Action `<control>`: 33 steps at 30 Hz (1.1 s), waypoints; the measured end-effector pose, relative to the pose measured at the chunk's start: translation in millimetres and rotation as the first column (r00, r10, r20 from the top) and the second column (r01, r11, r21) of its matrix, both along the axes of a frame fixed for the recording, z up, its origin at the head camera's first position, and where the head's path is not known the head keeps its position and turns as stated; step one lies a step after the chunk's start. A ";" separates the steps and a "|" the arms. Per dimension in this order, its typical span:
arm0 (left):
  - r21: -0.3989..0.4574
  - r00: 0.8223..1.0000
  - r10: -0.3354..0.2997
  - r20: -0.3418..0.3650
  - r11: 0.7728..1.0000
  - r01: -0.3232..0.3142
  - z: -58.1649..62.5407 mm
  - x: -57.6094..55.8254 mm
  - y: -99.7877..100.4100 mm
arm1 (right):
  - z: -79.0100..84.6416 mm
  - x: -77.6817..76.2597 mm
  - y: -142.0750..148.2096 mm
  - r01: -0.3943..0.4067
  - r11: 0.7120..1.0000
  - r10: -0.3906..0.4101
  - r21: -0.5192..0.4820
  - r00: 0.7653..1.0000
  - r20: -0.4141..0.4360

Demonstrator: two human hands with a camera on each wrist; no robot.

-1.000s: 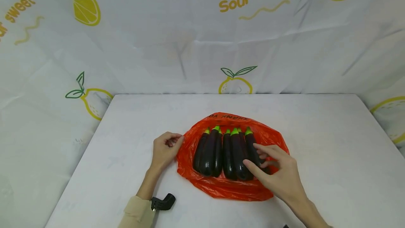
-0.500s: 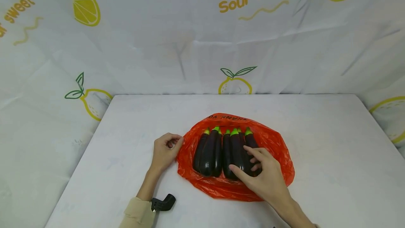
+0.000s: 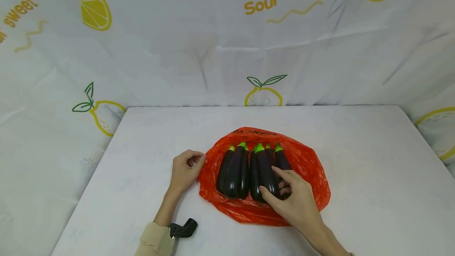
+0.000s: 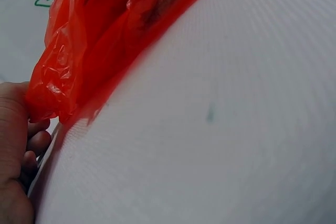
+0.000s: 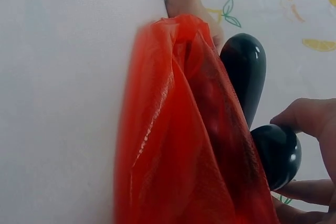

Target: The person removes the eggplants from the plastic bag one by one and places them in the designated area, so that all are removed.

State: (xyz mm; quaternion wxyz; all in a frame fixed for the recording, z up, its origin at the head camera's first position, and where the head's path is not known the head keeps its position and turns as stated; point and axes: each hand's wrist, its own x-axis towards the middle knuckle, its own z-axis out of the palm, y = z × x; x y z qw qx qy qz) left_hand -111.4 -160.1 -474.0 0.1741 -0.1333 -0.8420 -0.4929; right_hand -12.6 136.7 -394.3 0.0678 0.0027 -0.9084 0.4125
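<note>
Several dark purple eggplants [image 3: 233, 175] with green stems lie side by side in an open red plastic bag [image 3: 320, 189]. My right hand [image 3: 298, 198] holds one of the right-hand eggplants [image 3: 264, 169] near its thick end, thumb on one side and fingers on the other. In the right wrist view that eggplant [image 5: 275, 156] shows between thumb and fingertips, just above the bag's rim. The left hand [image 3: 185, 171] pinches the left edge of the bag between thumb and curled fingers. The right hand partly covers the eggplants at the right.
A white table [image 3: 369, 161] lies under the bag. Behind it hangs a white cloth [image 3: 177, 50] printed with lemons and words. Near the left sleeve is a black wrist device [image 3: 184, 228].
My right hand has moved left from the bag's right side and taken hold of an eggplant, which has shifted slightly left. The left hand stays at the bag's edge.
</note>
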 end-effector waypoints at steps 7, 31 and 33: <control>-0.006 1.000 -0.020 -0.011 1.000 0.020 1.1 -0.2 -0.5 | 0.5 4.1 0.9 0.017 0.999 -0.019 -0.045 0.998 -0.052; -0.004 1.000 -0.016 -0.006 1.000 0.016 1.1 0.3 -1.1 | 20.6 9.3 27.3 0.115 0.991 -0.127 -0.070 0.969 -0.211; -0.004 1.000 -0.018 -0.001 1.000 0.018 1.0 0.6 -1.1 | 21.1 8.8 30.6 0.132 0.988 -0.146 -0.080 0.965 -0.219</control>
